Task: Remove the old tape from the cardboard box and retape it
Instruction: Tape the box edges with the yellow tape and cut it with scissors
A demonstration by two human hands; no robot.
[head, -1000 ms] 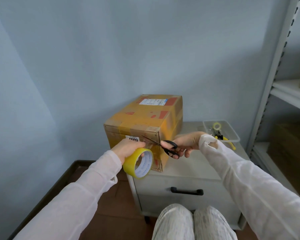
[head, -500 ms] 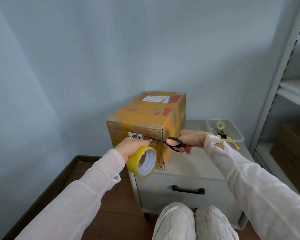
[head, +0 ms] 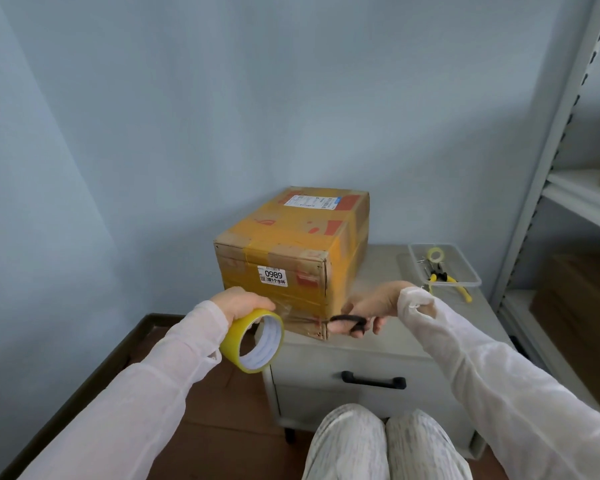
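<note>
Gripped tape roll (head: 253, 344) in left hand (head: 238, 301), scissors (head: 349, 322) in right hand (head: 378, 303), flanking the sideways strip (head: 291, 314) low on box (head: 291, 258).

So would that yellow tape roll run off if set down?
On edge, probably: the tape roll is a round hollow ring. Laid flat it should stay. It looks light, since the left hand holds it up alone.

box (head: 291, 237) yellow-brown, red marks | tape roll (head: 253, 341) yellow | scissors (head: 349, 322) black
</note>
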